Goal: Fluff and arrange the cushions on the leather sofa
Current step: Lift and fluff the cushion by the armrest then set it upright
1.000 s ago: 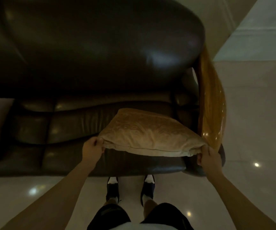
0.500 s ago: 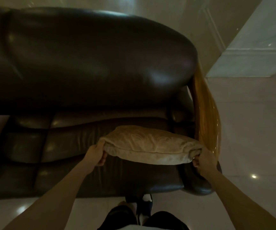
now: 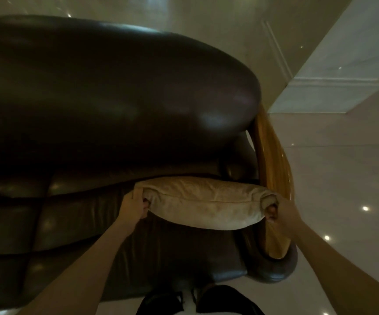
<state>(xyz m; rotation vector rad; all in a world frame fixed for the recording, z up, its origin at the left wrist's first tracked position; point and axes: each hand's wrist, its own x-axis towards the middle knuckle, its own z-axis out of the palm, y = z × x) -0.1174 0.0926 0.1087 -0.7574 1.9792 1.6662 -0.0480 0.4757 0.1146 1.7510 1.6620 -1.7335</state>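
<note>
A tan velvet cushion (image 3: 206,202) hangs edge-on above the seat at the right end of the dark brown leather sofa (image 3: 106,105). My left hand (image 3: 133,206) grips its left corner and my right hand (image 3: 281,210) grips its right corner. The cushion is bunched between both fists, bulging in the middle. It sits in front of the sofa's backrest, beside the armrest.
A glossy wooden armrest (image 3: 272,178) curves along the sofa's right side, close to my right hand. Pale polished floor tiles (image 3: 343,178) spread to the right, and a white wall base (image 3: 325,94) stands at the upper right. My dark shorts show at the bottom edge.
I have leaned closer over the sofa. The cushion has tipped from lying flat to edge-on and got squeezed shorter between my hands. The pale cushion at the far left has left the view.
</note>
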